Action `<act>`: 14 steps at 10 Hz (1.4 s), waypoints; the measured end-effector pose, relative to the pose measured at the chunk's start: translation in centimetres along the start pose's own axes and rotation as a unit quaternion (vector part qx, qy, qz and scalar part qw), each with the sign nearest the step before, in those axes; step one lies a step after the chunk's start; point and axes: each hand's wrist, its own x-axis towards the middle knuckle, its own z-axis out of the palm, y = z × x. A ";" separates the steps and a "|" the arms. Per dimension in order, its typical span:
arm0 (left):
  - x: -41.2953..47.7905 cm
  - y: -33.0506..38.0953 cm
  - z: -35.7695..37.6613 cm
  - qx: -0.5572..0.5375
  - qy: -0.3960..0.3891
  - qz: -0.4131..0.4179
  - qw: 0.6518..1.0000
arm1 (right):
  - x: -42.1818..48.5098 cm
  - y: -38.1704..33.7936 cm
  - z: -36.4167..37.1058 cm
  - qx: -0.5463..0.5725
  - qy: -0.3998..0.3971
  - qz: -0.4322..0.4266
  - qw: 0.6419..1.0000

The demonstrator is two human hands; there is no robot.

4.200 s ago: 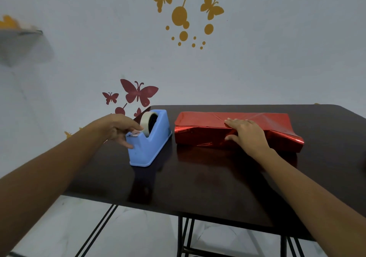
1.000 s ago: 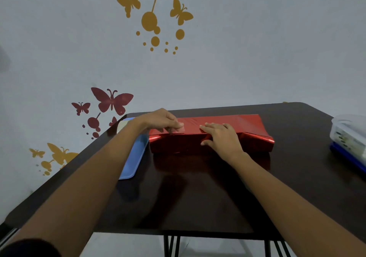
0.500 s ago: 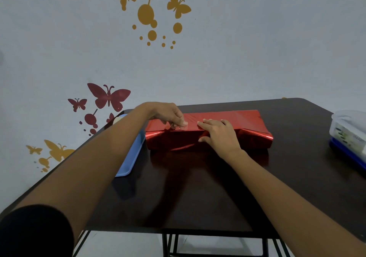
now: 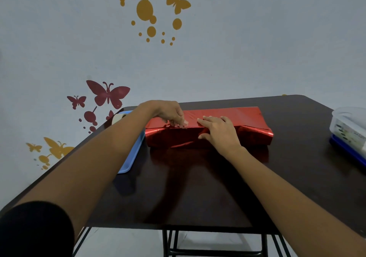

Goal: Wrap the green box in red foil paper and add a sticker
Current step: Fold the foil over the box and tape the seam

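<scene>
1. Foil-wrapped box [image 4: 247, 122] lies lengthwise at the far middle of the table [image 4: 198, 187]; no green shows.
2. Our right grip [image 4: 219, 132] lies spread flat on the top seam. Our left grip [image 4: 168, 113] pinches a tape strip [image 4: 184, 123] onto that seam.
3. We judge the seam is being taped. Next we must rub the strip flat without letting the foil slip, then secure the loose-looking ends.
4. Beside the box's left end sits a blue tape dispenser [image 4: 128, 157].

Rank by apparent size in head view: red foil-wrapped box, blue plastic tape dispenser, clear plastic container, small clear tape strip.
1. red foil-wrapped box
2-3. clear plastic container and blue plastic tape dispenser: unsure; first is frame-cropped, second mostly behind left forearm
4. small clear tape strip
</scene>
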 end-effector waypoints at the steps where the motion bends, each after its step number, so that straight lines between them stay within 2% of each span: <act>1: 0.0 -0.1 -0.2 -0.018 0.001 -0.007 1.000 | 0.1 0.0 0.0 -0.002 -0.002 -0.001 1.000; 4: 0.1 -0.1 0.0 -0.014 0.005 -0.022 1.000 | 0.0 0.0 0.1 -0.003 -0.004 0.001 1.000; 7: 0.5 1.0 -0.3 0.047 0.031 -0.060 0.997 | -0.1 0.0 0.0 -0.004 -0.002 0.001 1.000; 10: 1.0 2.1 -0.6 0.105 0.028 -0.144 0.984 | -0.1 -0.1 -0.1 -0.004 -0.001 -0.003 1.000; 14: 1.1 2.5 -0.3 0.089 0.027 -0.164 0.982 | 0.0 0.1 0.0 -0.010 0.001 -0.004 1.000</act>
